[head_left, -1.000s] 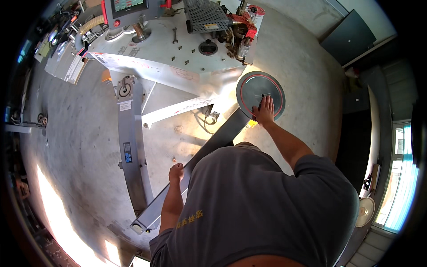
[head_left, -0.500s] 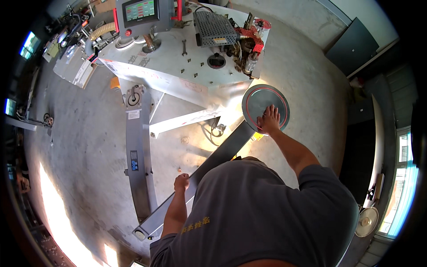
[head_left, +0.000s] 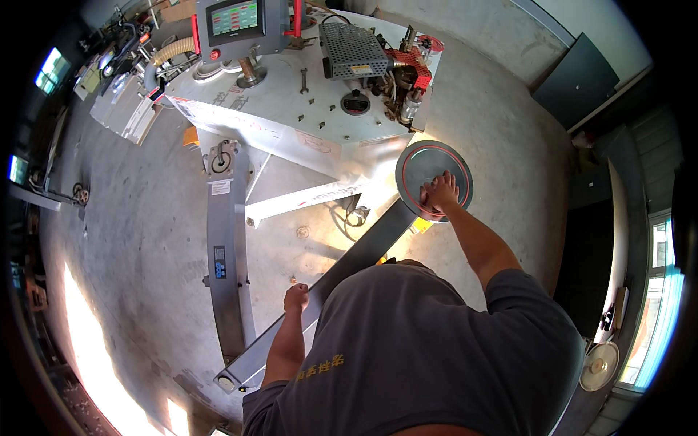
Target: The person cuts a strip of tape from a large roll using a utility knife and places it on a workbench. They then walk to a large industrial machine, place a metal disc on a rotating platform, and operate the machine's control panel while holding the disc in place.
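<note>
A round dark-grey plate (head_left: 414,168) with a red ring near its rim sits at the far end of a long dark-grey beam (head_left: 363,243). My right hand (head_left: 440,194) rests on the plate's near right part, fingers stretched over its surface. My left hand (head_left: 296,297) is closed into a fist by the beam's left edge; whether it grips anything is hidden. A second grey beam (head_left: 229,247), with a small blue-lit panel on its side, stands to the left and meets the first near its lower end. My torso covers part of the long beam.
Ahead stands a white machine table (head_left: 276,109) with a control screen (head_left: 234,19), a wrench (head_left: 304,81), a perforated metal box (head_left: 354,49) and red fittings (head_left: 418,69). A cable (head_left: 356,216) lies on the floor below. A dark panel (head_left: 578,76) leans at the far right.
My right hand has shifted very slightly on the plate, its fingers closer together. My left hand stays by the beam. The view has moved a little.
</note>
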### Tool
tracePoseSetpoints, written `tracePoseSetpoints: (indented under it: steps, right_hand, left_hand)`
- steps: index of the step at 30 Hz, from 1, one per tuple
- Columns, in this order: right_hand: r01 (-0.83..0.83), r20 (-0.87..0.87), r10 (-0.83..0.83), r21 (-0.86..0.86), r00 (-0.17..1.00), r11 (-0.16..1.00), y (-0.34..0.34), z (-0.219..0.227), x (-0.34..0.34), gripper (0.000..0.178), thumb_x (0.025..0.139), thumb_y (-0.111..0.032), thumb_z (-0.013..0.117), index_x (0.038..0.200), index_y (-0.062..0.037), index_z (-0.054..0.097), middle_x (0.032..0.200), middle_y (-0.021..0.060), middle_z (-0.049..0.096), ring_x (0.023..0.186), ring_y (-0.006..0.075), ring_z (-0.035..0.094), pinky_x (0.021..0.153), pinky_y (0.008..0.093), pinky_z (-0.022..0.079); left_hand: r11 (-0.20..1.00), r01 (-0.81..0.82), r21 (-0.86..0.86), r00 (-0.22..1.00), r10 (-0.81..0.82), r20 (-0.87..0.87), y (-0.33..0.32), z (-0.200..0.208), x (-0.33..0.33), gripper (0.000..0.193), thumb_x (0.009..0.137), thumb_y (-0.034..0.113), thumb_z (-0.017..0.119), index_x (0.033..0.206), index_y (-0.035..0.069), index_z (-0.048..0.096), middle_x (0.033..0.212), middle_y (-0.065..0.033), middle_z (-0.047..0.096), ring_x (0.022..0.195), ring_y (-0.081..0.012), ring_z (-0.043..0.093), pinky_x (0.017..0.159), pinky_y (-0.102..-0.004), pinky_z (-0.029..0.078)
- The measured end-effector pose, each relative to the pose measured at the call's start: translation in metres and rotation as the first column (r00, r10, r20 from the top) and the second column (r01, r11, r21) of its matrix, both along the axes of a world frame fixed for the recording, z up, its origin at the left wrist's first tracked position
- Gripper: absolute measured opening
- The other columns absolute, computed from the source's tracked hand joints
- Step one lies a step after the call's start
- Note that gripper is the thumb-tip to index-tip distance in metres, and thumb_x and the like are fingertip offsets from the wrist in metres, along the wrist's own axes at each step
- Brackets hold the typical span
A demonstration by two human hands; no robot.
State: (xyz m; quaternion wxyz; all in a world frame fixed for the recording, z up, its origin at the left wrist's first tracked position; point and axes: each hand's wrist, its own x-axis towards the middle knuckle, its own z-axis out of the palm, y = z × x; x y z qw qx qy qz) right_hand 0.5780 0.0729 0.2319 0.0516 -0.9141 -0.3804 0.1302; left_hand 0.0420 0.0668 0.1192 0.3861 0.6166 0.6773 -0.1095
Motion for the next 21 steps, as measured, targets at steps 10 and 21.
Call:
tracePoseSetpoints:
  steps: [10,21]
  right_hand:
    - [-0.022,-0.081,0.020,-0.031,0.996,0.999,0.000,0.011,0.002,0.065,0.085,-0.052,0.059,0.135,-0.0129,0.044,0.157,0.0154,0.011,0.145,0.0363,0.008,0.112,0.0553,0.019]
    - [-0.231,-0.155,0.184,-0.381,0.970,0.895,-0.006,0.017,0.022,0.141,0.042,-0.057,0.089,0.149,-0.0073,0.011,0.155,0.0236,-0.006,0.143,0.0448,-0.001,0.112,0.0571,0.019]
  left_hand:
    - [0.999,0.036,0.008,0.999,-0.036,0.010,0.000,0.000,-0.002,0.038,0.087,0.034,0.038,0.095,0.015,0.070,0.102,-0.0177,0.067,0.096,-0.0368,0.063,0.085,-0.0462,0.049]
    - [0.999,0.037,0.007,0.999,-0.037,0.017,-0.004,0.000,-0.001,0.039,0.087,0.035,0.038,0.098,0.015,0.070,0.104,-0.0170,0.067,0.098,-0.0361,0.063,0.086,-0.0451,0.049]
